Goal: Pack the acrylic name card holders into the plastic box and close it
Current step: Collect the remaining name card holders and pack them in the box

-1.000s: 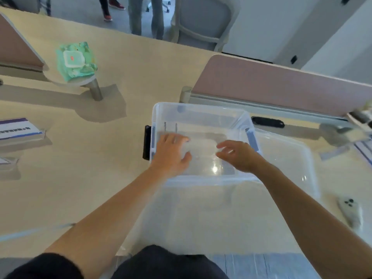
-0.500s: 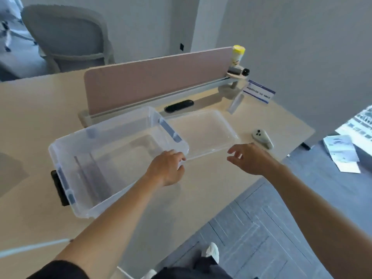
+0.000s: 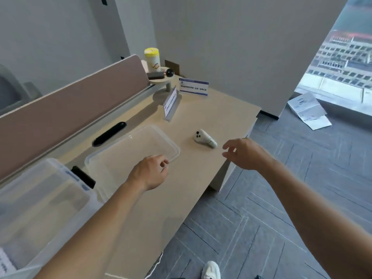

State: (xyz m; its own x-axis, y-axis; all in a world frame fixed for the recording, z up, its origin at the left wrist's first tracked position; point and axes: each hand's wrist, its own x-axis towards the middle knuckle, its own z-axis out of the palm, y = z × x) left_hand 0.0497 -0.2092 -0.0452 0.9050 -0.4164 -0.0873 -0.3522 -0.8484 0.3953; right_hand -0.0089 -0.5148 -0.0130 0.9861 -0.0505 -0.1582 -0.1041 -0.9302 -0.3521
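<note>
Two acrylic name card holders [image 3: 170,103] stand at the worktop's [image 3: 191,178] far end, well apart from the plastic box [image 3: 40,198], whose lid [image 3: 132,152] lies flat alongside, presumably to keep it open for loading. Left grip [image 3: 150,172] hangs loosely curled, right grip [image 3: 243,154] spreads wide; both empty.

One head-worn wide-angle view looks steeply down, close over the desk [image 3: 193,121] corner and floor.

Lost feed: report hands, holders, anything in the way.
Both hands empty: left hand over lid corner, right hand outstretched. Two name card holders unpacked, far end of desk; box open. White controller lies between.
</note>
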